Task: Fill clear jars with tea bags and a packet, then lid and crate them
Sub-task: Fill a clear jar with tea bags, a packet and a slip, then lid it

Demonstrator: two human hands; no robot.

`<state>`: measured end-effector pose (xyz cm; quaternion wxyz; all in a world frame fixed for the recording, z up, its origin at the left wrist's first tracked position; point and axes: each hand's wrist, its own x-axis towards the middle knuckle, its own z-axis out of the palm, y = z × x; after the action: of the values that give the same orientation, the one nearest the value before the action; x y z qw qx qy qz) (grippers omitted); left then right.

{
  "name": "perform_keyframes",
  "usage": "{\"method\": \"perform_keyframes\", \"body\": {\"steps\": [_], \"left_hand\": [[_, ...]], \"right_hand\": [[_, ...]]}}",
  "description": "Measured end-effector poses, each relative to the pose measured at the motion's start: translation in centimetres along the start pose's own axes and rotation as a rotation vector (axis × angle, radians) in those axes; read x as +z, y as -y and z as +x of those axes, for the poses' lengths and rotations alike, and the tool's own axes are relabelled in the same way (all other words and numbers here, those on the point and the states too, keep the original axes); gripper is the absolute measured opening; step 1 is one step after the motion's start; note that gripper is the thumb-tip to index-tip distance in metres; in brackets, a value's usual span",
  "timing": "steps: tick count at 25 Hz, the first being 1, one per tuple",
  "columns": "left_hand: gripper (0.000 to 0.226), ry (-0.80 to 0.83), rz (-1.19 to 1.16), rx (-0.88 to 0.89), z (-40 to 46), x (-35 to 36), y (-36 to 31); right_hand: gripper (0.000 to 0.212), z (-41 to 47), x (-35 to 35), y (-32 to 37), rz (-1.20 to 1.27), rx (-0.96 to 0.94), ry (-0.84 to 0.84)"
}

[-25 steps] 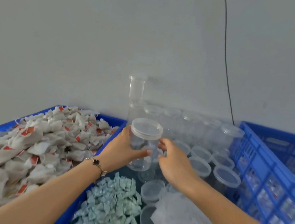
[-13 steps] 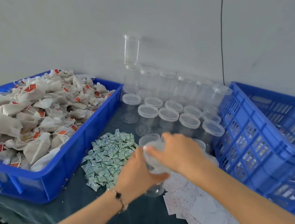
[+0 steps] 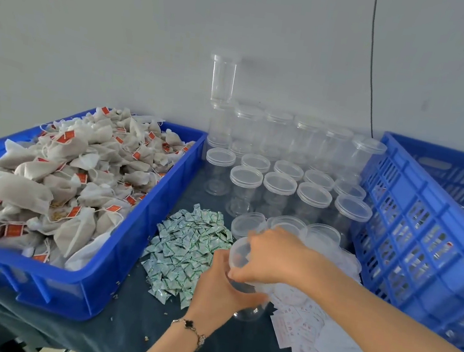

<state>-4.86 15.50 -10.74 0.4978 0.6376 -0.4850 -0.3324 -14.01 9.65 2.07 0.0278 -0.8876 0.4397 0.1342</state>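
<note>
Leftmost, at nine o'clock, a blue tray holds heaped tea bags whose red tags carry print too small to read; beside it at six o'clock lie green-and-white packets, lettering likewise illegible. Next, at five o'clock, the left hand curls its fingers round a clear jar standing roughly upright on the dark cloth, long axis near vertical and mouth up, while the right hand grips its lid from above. Lidded jars fill twelve to one o'clock, red-printed paper slips, unreadable, lie just right of the held jar, and a blue crate stands at three o'clock.
</note>
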Motion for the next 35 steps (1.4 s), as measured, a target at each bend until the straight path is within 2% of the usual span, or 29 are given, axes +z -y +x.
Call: {"method": "perform_keyframes", "body": {"steps": [3,4,5,6,7,8,10,12,14,16,17,18,20,21,23,25,28,30,32,35], "left_hand": [[0.080,0.029,0.015,-0.003,0.1,-0.3,0.2],[0.083,0.029,0.028,0.000,0.1,-0.4,0.2],[0.085,0.033,0.037,0.006,0.2,-0.3,0.1],[0.086,0.043,0.031,0.012,0.2,-0.3,0.1],[0.086,0.053,0.009,0.014,0.1,-0.2,0.2],[0.083,0.059,-0.007,0.012,0.1,-0.2,0.2],[0.075,0.058,-0.010,0.006,-0.2,-0.3,0.1],[0.076,0.068,-0.031,-0.020,-0.1,-0.4,0.1],[0.079,0.076,-0.051,-0.049,-0.1,-0.5,-0.2],[0.083,0.086,-0.101,-0.055,0.0,-0.5,-0.3],[0.085,0.093,-0.125,-0.054,0.0,-0.5,-0.3],[0.086,0.103,-0.140,-0.053,0.0,-0.5,-0.3],[0.089,0.126,-0.166,-0.045,0.1,-0.6,-0.2],[0.088,0.133,-0.179,-0.044,0.1,-0.6,-0.1],[0.086,0.140,-0.205,-0.047,0.2,-0.6,0.3],[0.089,0.144,-0.216,-0.046,0.2,-0.6,0.5],[0.095,0.146,-0.195,-0.058,0.2,-0.4,0.6],[0.094,0.149,-0.173,-0.068,0.2,-0.5,0.5],[0.092,0.140,-0.145,-0.083,0.3,-0.7,-0.2],[0.077,0.100,-0.077,-0.095,1.6,-2.5,-2.0]], "right_hand": [[0.078,-0.4,-1.0,-1.5,0.147,-0.211,0.247],[0.075,-0.4,-1.2,-1.4,0.188,-0.274,0.270],[0.060,-0.5,-1.3,-0.9,0.249,-0.310,0.238],[0.043,-0.5,-1.2,-0.2,0.312,-0.300,0.137],[0.040,-0.3,-0.9,0.5,0.316,-0.218,-0.001],[0.049,-0.1,-0.5,1.3,0.216,-0.088,-0.125],[0.070,0.1,-0.3,2.3,-0.135,0.154,-0.152],[0.071,0.1,-1.1,2.5,-0.209,0.192,-0.014],[0.053,-0.3,-2.7,2.0,-0.104,0.058,0.133],[0.064,-0.8,-3.6,1.2,-0.088,-0.106,0.241],[0.071,-1.0,-3.7,0.8,-0.094,-0.169,0.226],[0.073,-1.2,-3.9,0.4,-0.095,-0.221,0.135],[0.075,-0.9,-4.9,-1.4,-0.026,-0.259,-0.157],[0.080,-0.6,-5.5,-2.8,0.064,-0.212,-0.258],[0.084,-0.1,-5.8,-5.7,0.193,-0.024,-0.350],[0.086,1.0,-3.9,-8.8,0.262,0.202,-0.348],[0.109,2.6,0.4,-11.7,0.630,0.441,-0.321],[0.117,3.3,2.0,-12.2,0.595,0.485,-0.224],[0.108,3.6,2.4,-11.7,0.529,0.449,-0.202],[0.085,4.5,0.7,-9.1,0.494,0.262,-0.241]]}}
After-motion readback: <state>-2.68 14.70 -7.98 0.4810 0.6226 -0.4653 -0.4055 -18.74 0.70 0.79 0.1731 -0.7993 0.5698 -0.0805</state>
